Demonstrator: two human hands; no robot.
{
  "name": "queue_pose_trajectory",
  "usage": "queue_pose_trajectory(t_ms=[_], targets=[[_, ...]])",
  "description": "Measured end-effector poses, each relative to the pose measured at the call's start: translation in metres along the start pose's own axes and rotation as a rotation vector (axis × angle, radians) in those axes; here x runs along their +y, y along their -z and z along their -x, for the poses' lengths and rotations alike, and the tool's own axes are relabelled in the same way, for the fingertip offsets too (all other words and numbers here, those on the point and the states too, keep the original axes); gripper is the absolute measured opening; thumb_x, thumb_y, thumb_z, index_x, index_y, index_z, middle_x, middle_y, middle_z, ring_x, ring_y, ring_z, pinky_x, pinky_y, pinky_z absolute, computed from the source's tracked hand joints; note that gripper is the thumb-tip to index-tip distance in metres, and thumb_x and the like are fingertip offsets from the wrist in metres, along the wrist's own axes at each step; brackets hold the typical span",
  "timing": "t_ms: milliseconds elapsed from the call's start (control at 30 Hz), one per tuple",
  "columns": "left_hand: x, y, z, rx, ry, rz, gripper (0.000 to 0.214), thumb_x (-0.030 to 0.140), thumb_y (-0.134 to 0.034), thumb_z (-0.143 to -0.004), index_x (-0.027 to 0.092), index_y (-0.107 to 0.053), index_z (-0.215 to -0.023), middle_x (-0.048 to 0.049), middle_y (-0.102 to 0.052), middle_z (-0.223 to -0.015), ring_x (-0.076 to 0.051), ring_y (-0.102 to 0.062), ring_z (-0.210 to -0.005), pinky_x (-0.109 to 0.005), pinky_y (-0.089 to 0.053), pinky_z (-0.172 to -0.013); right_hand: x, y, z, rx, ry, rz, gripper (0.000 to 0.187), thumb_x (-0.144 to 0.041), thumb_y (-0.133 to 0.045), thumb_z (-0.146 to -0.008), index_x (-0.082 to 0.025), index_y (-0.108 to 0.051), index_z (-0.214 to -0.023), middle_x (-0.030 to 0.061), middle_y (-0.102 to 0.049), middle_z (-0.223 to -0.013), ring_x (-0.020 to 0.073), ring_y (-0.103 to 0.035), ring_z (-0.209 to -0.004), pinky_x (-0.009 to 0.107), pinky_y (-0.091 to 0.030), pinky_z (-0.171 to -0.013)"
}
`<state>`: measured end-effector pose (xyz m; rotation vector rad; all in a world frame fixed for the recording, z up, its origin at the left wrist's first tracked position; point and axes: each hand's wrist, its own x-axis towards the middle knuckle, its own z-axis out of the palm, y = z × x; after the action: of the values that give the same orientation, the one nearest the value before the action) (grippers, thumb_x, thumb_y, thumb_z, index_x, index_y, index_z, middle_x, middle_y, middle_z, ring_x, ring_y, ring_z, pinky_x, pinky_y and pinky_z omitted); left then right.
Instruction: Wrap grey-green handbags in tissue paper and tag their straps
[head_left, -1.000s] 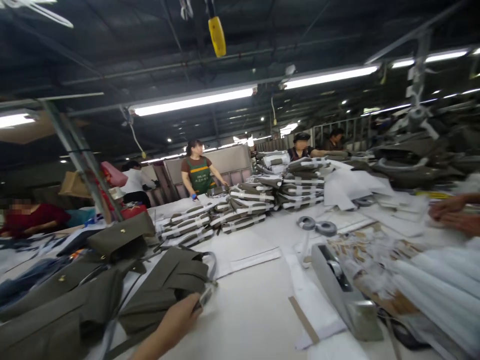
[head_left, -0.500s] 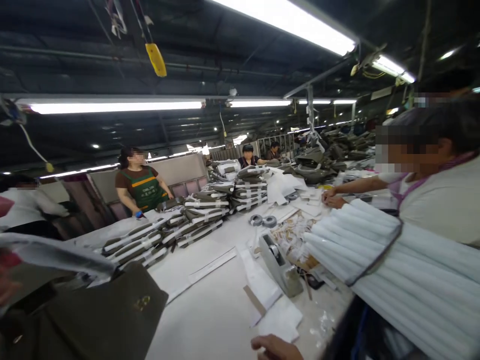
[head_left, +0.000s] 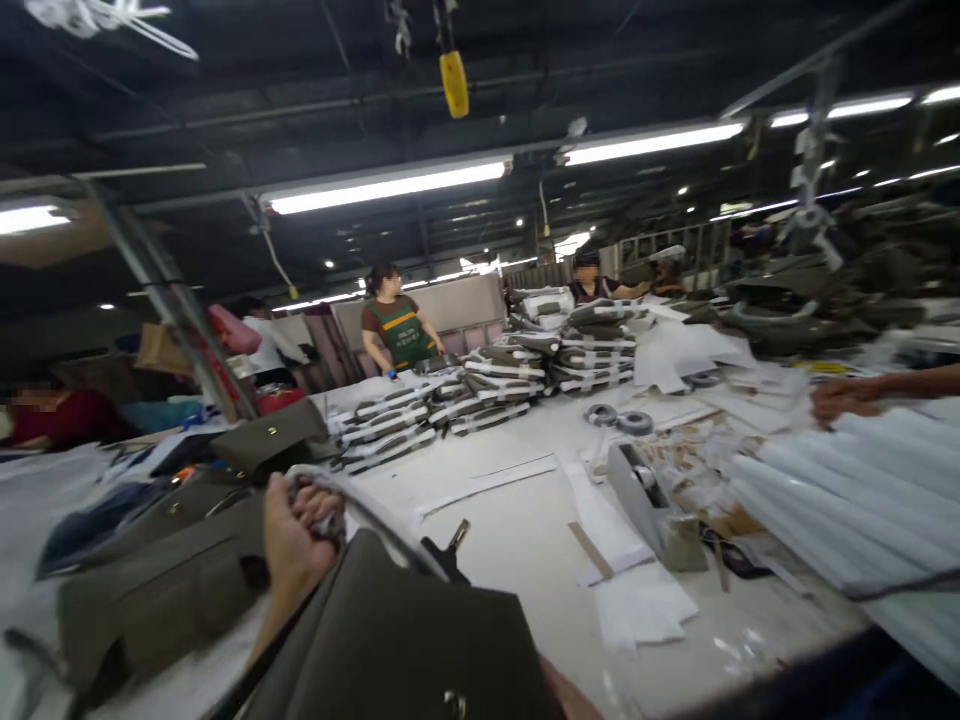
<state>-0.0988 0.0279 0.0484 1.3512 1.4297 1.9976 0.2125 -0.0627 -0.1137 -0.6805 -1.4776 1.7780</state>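
Note:
My left hand [head_left: 294,540] is closed in a fist round the paper-wrapped handle [head_left: 360,505] of an olive-green bag [head_left: 405,650], which it holds up close to the camera at the bottom centre. A black strap clip [head_left: 448,545] sticks up behind the bag's top edge. Only a sliver of my right hand [head_left: 564,688] shows at the bag's lower right edge, and its fingers are hidden behind the bag. Several more olive bags [head_left: 165,580] lie on the white table [head_left: 517,540] to the left.
A grey tape dispenser [head_left: 651,505] and two tape rolls [head_left: 619,416] stand mid-table. Stacks of wrapped bags [head_left: 480,390] fill the far side. White rolled sheets [head_left: 847,500] lie at right, with a co-worker's hand [head_left: 847,397] beside them. Other people stand at the back.
The view has swung back left from the co-worker at right. My left hand has come into view gripping the bag's wrapped handle, and the olive bag is now raised in front.

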Motion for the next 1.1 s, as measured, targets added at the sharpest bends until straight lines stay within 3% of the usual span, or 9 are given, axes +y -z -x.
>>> queue_pose_trajectory(t_ms=[100, 200, 367, 467, 567, 700, 867, 967, 1100], targets=[[-0.033, -0.009, 0.001, -0.025, 0.162, -0.082, 0.065, 0.08, -0.03, -0.085, 0.021, -0.053, -0.07, 0.0038, -0.049, -0.047, -0.009, -0.041, -0.04, -0.022, -0.039, -0.043, -0.016, 0.01, -0.009, 0.113, -0.014, 0.106, 0.076, -0.059, -0.063, -0.085, -0.023, -0.042, -0.149, 0.011, -0.053, -0.145, 0.0321, -0.052, -0.131, 0.049, -0.043, -0.108], [-0.069, 0.003, 0.012, -0.119, 0.351, -0.201, 0.062, 0.075, -0.051, -0.081, 0.016, -0.066, -0.093, -0.0129, -0.072, -0.089, -0.022, -0.068, -0.078, -0.032, -0.053, -0.064, -0.02, 0.032, -0.018, 0.289, 0.004, 0.334, 0.073, -0.057, -0.051, -0.093, -0.022, -0.03, -0.154, 0.0166, -0.044, -0.151, 0.0314, -0.05, -0.133, 0.052, -0.046, -0.104], [-0.089, 0.054, 0.062, -0.229, 0.469, -0.352, 0.05, 0.06, -0.059, -0.086, 0.023, -0.066, -0.119, -0.0124, -0.06, -0.137, -0.031, -0.051, -0.13, -0.045, -0.041, -0.105, -0.004, 0.058, -0.009, 0.43, 0.169, 0.861, 0.061, -0.053, -0.052, -0.094, -0.028, -0.04, -0.149, 0.0095, -0.038, -0.156, 0.0281, -0.03, -0.146, 0.053, -0.027, -0.119], [-0.086, 0.075, 0.106, -0.243, 0.534, -0.399, 0.051, 0.058, -0.062, -0.086, 0.023, -0.066, -0.122, -0.0111, -0.059, -0.139, -0.031, -0.044, -0.137, -0.046, -0.027, -0.116, 0.006, 0.052, 0.002, 0.32, 0.07, 0.853, 0.064, -0.054, -0.047, -0.096, -0.026, -0.034, -0.152, 0.0102, -0.033, -0.158, 0.0278, -0.031, -0.146, 0.049, -0.04, -0.113], [-0.085, 0.077, 0.148, -0.219, 0.616, -0.398, 0.055, 0.06, -0.051, -0.091, 0.023, -0.061, -0.131, -0.0101, -0.054, -0.145, -0.03, -0.042, -0.139, -0.047, -0.025, -0.118, 0.013, 0.041, 0.006, 0.197, -0.015, 0.795, 0.066, -0.055, -0.045, -0.097, -0.024, -0.031, -0.153, 0.0113, -0.035, -0.158, 0.0274, -0.034, -0.144, 0.048, -0.044, -0.11], [-0.082, 0.06, 0.176, -0.193, 0.646, -0.293, 0.056, 0.058, -0.037, -0.097, 0.025, -0.052, -0.14, -0.0067, -0.05, -0.149, -0.026, -0.043, -0.139, -0.044, -0.03, -0.117, 0.007, 0.047, 0.001, 0.23, 0.024, 0.88, 0.069, -0.057, -0.05, -0.094, -0.023, -0.034, -0.152, 0.0107, -0.039, -0.155, 0.029, -0.037, -0.143, 0.051, -0.034, -0.116], [-0.059, 0.038, 0.182, -0.39, 0.321, -0.563, 0.055, 0.057, -0.047, -0.094, 0.027, -0.052, -0.14, -0.0046, -0.044, -0.153, -0.026, -0.031, -0.146, -0.046, -0.02, -0.122, -0.02, 0.067, -0.004, 0.221, 0.172, 1.178, 0.076, -0.055, -0.056, -0.091, -0.021, -0.03, -0.154, 0.0114, -0.036, -0.157, 0.0317, -0.032, -0.145, 0.054, -0.029, -0.118], [-0.043, 0.027, 0.187, -0.691, 0.01, -0.758, 0.064, 0.06, -0.051, -0.091, 0.031, -0.042, -0.147, -0.0049, -0.039, -0.156, -0.028, -0.031, -0.146, -0.049, -0.022, -0.121, -0.036, 0.059, -0.01, 0.005, 0.331, 1.352, 0.08, -0.049, -0.066, -0.086, -0.026, -0.03, -0.154, 0.0063, -0.029, -0.16, 0.0329, -0.021, -0.149, 0.056, -0.018, -0.121], [-0.04, 0.011, 0.196, -1.009, -0.214, -0.946, 0.086, 0.064, -0.064, -0.081, 0.031, -0.031, -0.152, -0.0096, -0.034, -0.158, -0.036, -0.027, -0.146, -0.06, -0.022, -0.118, -0.041, 0.046, -0.032, -0.319, 0.435, 1.414, 0.086, -0.036, -0.073, -0.082, -0.027, -0.028, -0.155, 0.005, -0.032, -0.159, 0.0322, -0.021, -0.149, 0.057, -0.011, -0.122]])
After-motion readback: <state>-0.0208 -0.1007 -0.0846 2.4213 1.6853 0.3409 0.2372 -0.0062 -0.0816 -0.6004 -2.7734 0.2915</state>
